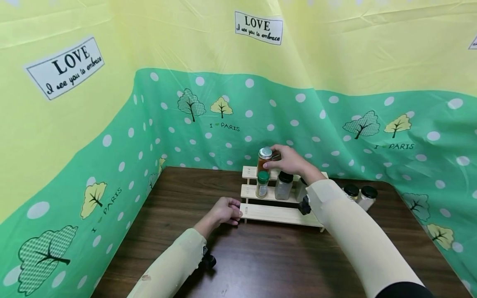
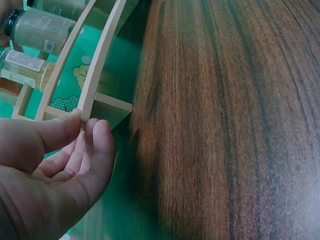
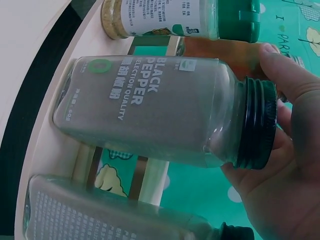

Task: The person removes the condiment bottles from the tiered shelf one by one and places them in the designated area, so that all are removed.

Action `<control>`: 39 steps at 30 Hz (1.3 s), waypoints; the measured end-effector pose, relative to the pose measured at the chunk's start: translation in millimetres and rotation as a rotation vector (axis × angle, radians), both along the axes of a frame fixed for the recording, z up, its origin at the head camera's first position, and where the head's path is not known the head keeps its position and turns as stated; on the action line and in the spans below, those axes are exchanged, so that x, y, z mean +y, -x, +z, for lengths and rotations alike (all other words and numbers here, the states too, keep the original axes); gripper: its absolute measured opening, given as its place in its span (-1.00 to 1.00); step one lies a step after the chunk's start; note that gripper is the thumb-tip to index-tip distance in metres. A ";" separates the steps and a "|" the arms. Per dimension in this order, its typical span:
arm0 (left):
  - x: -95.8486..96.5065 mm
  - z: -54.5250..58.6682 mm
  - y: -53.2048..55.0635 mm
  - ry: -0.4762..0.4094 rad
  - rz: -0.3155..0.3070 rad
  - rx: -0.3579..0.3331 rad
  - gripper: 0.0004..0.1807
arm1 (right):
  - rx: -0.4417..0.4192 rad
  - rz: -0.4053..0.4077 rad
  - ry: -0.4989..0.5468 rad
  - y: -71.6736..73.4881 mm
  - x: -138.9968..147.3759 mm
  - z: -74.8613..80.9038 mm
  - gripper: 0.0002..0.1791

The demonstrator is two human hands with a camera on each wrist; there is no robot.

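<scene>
At the left end of the wooden rack's (image 1: 279,214) top tier, the silver-capped jar (image 1: 264,157) of orange-red spice is pinched by the thumb and fingers of my right hand (image 1: 290,160), spread only as wide as the jar; I cannot tell whether its base rests on the board. That arm reaches forward past the black pepper jar (image 3: 150,107). Lower down, my left hand (image 1: 222,210) pinches the bottom tier's left end, fingers partly curled.
</scene>
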State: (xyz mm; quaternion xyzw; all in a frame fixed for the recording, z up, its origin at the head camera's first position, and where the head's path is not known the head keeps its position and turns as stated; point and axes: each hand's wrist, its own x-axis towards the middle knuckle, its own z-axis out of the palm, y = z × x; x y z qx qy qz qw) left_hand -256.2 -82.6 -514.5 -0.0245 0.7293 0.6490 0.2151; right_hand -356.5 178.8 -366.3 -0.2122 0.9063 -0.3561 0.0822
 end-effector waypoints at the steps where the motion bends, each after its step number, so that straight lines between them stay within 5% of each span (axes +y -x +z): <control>1: 0.1 0.1 -0.1 0.000 0.001 0.000 -0.52 | 0.000 0.000 0.005 0.0 -0.1 0.0 -0.39; 26: 2.1 3.0 -5.6 -0.002 0.007 -0.013 -0.52 | 0.060 0.017 0.109 -0.2 8.6 4.6 -0.47; 39: 3.1 3.5 -7.1 -0.001 0.014 -0.008 -0.53 | 0.071 -0.049 0.226 -6.8 30.1 18.4 -0.43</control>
